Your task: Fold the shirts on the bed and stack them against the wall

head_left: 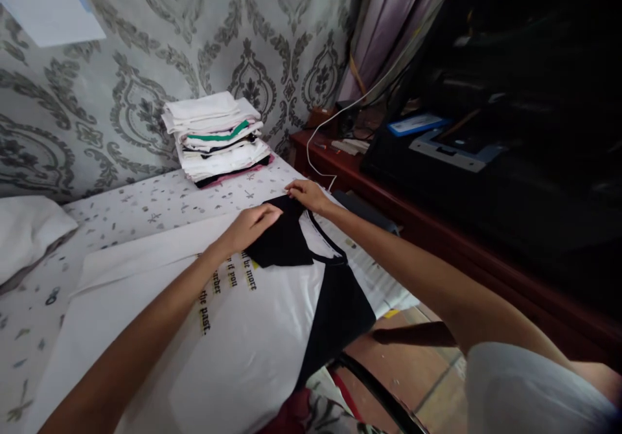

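A white T-shirt point(253, 337) with black sleeves and dark printed lettering lies spread on the bed. Its far side is folded inward, so one black sleeve point(286, 243) rests over the front beside the black-trimmed neckline point(328, 246). My left hand point(255, 223) is on the folded sleeve, its fingers stretched out and close together. At the far shoulder edge, my right hand point(307, 194) pinches the T-shirt between thumb and fingers. The other black sleeve point(340, 311) reaches over the bed's near right edge.
A stack of folded clothes point(218, 136) stands near the patterned wall point(194, 45). White cloth point(29, 236) lies at the left of the bed point(131, 197). To the right are a reddish-brown desk point(350, 175) and a white cable point(310, 149). A dark curved bar point(379, 388) is below.
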Demonstrator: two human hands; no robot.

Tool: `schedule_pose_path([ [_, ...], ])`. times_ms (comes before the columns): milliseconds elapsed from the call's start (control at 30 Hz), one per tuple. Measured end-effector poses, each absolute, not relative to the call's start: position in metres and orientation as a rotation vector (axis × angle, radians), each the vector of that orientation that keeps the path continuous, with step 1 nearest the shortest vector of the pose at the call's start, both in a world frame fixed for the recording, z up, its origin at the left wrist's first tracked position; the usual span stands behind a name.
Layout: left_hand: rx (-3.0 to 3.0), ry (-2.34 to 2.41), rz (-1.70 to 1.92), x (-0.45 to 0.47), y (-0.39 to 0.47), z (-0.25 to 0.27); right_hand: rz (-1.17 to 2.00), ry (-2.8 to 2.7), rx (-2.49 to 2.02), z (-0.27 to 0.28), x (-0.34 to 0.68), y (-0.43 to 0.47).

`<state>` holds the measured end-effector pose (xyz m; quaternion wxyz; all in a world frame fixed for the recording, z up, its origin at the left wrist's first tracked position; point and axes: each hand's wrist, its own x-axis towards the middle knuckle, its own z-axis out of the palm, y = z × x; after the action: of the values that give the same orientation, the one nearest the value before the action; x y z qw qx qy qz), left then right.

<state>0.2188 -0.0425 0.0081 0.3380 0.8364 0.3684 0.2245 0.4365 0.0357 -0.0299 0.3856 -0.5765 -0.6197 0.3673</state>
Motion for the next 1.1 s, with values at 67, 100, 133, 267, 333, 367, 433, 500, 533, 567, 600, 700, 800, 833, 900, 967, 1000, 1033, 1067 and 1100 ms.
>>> schedule_pose_path([
  [67,2.196,1.069,0.649,0.204,-0.066,0.014,0.845,-1.695,-1.426,-0.023,0.430,0.016],
  [100,2.264,1.135,0.619,0.200,-0.078,0.013,0.788,-1.790,-1.372,-0.018,0.425,0.002],
  [133,2.357,1.209,0.560,0.199,-0.090,0.010,0.741,-1.913,-1.289,-0.014,0.419,-0.015],
  [267,2.699,1.447,0.289,0.209,-0.121,-0.012,0.858,-2.240,-0.991,-0.009,0.400,-0.079],
  [333,2.729,1.503,0.227,0.214,-0.123,-0.016,0.948,-2.257,-0.986,-0.013,0.399,-0.099],
  [367,2.701,1.518,0.220,0.215,-0.120,-0.015,0.975,-2.250,-0.995,-0.016,0.399,-0.104],
  [433,2.573,1.520,0.265,0.213,-0.111,-0.008,0.970,-2.240,-1.008,-0.024,0.401,-0.107],
  [500,2.374,1.476,0.350,0.206,-0.097,0.001,0.891,-2.229,-1.043,-0.029,0.402,-0.103],
  [533,2.267,1.441,0.388,0.202,-0.089,0.005,0.840,-2.213,-1.074,-0.031,0.402,-0.100],
  [567,2.164,1.403,0.418,0.198,-0.082,0.008,0.800,-2.189,-1.110,-0.033,0.401,-0.096],
  [600,2.066,1.371,0.444,0.194,-0.076,0.010,0.778,-2.155,-1.147,-0.033,0.401,-0.092],
  [700,1.872,1.298,0.545,0.183,-0.067,0.011,0.841,-2.043,-1.208,-0.032,0.401,-0.078],
  [800,1.959,1.172,0.619,0.178,-0.073,0.008,1.009,-1.922,-1.197,-0.031,0.402,-0.066],
  [833,2.058,1.126,0.626,0.178,-0.077,0.006,1.081,-1.874,-1.195,-0.030,0.402,-0.062],
  [900,2.317,1.065,0.606,0.181,-0.087,0.003,1.215,-1.773,-1.199,-0.030,0.402,-0.057],
  [967,2.607,1.046,0.536,0.188,-0.096,-0.001,1.302,-1.699,-1.198,-0.031,0.401,-0.054],
  [1000,2.735,1.055,0.482,0.191,-0.099,-0.002,1.326,-1.678,-1.193,-0.031,0.401,-0.052],
  [1033,2.842,1.083,0.421,0.195,-0.101,-0.003,1.340,-1.666,-1.187,-0.031,0.401,-0.051],
  [1067,2.923,1.140,0.361,0.199,-0.103,-0.002,1.345,-1.667,-1.184,-0.030,0.401,-0.049],
  [1100,2.979,1.218,0.300,0.202,-0.103,-0.001,1.338,-1.680,-1.188,-0.029,0.402,-0.047],
])
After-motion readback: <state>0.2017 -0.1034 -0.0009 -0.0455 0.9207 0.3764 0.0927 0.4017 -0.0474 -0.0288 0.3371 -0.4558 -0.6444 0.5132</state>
